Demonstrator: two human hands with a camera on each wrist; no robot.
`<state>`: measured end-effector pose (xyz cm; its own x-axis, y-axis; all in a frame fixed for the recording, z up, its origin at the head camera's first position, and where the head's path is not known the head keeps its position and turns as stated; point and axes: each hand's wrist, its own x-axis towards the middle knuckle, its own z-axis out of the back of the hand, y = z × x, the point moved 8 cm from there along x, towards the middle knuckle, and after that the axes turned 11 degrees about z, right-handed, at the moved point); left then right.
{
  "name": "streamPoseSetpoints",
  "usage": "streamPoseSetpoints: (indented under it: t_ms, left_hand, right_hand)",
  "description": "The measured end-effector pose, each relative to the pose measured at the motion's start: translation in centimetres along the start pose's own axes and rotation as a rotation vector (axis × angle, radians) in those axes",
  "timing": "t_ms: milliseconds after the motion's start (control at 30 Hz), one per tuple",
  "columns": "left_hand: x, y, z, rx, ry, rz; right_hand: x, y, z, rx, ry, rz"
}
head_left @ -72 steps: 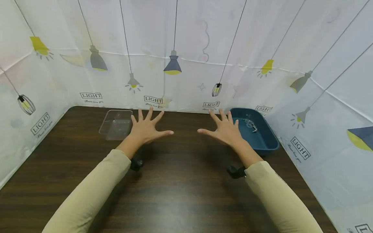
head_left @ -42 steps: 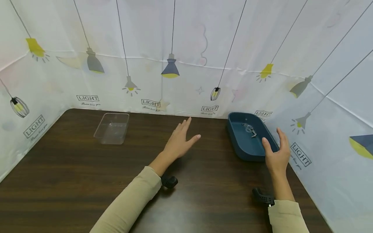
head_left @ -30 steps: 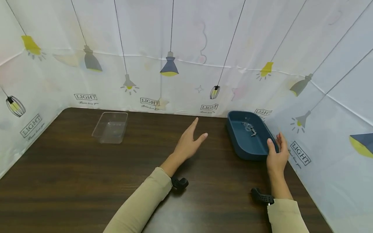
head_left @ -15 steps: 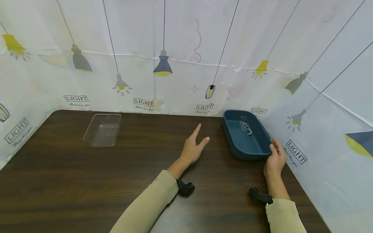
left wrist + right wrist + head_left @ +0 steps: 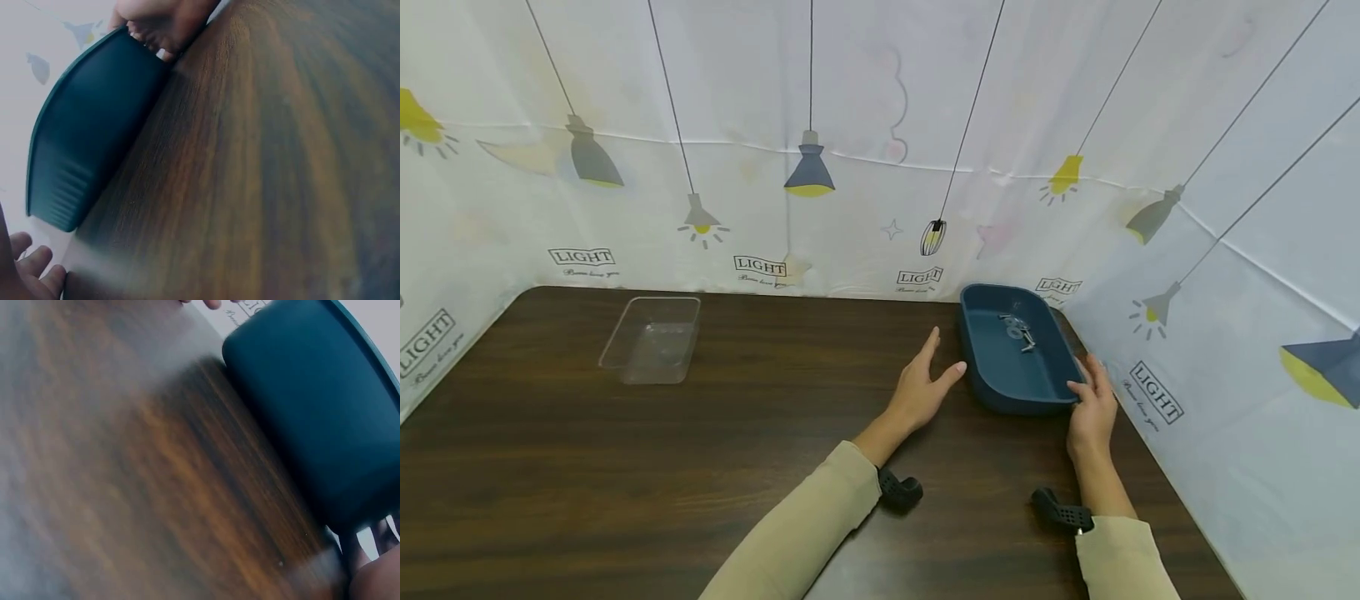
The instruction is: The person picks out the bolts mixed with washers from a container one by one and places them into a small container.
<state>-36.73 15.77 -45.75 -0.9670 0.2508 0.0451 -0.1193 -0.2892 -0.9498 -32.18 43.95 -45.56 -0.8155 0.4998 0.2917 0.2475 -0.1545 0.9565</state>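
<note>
Under the blue bin [image 5: 1026, 382] spreads my counter [image 5: 647, 483], dark and wood-grained. White cloth [image 5: 715, 92] hangs behind the bin and to its right, printed with lamps [image 5: 810, 167]; boxed labels [image 5: 582, 257] read "LIGHT", the script beneath too fine to read. My right hand [image 5: 1092, 417] grips the bin's near right corner; my left hand [image 5: 916, 393], fingers loose, holds nothing just left of it.

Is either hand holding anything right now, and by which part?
The right hand holds the blue bin at its near right corner, by the rim; the left hand holds nothing.
</note>
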Motion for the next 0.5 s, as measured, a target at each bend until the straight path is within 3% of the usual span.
streamPoseSetpoints:
  t_ms: [267,500]
  left_hand:
    - [-0.2,-0.5,-0.8,0.035,0.072,-0.045]
    - [-0.3,-0.2,-0.4,-0.006,0.054,-0.006]
  right_hand:
    - [-0.3,0.4,-0.7,-0.233,0.108,0.062]
    - [-0.8,1.0,-1.9,-0.237,0.23,0.185]
